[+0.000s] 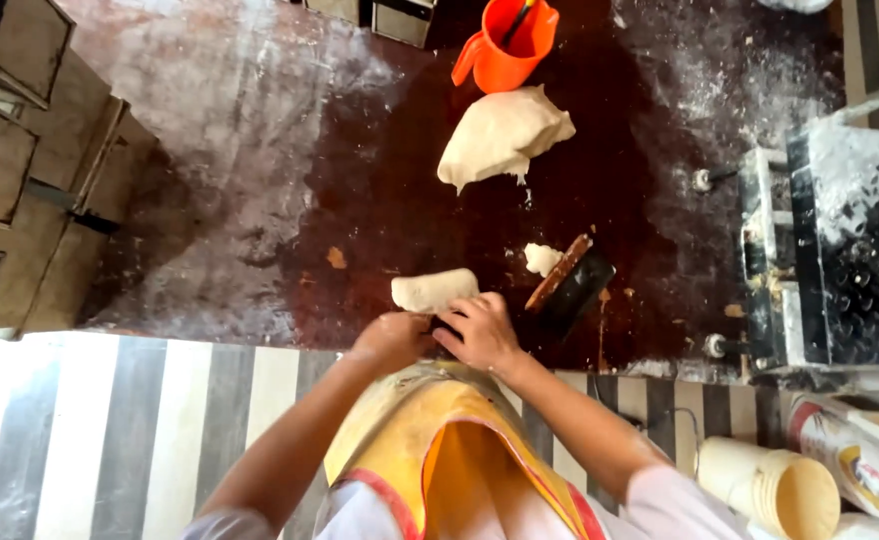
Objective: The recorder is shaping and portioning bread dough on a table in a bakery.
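Observation:
A small piece of pale dough lies on the dark brown, flour-dusted work table near its front edge. My left hand and my right hand sit close together just below this piece, fingers curled; whether they hold anything is hidden. A big lump of dough rests further back. A dough scraper with a wooden handle lies right of my right hand, beside a small dough bit.
An orange plastic jug stands at the back of the table. A metal machine fills the right side. Stacked pale tubs and a sack sit at lower right. The floor is striped.

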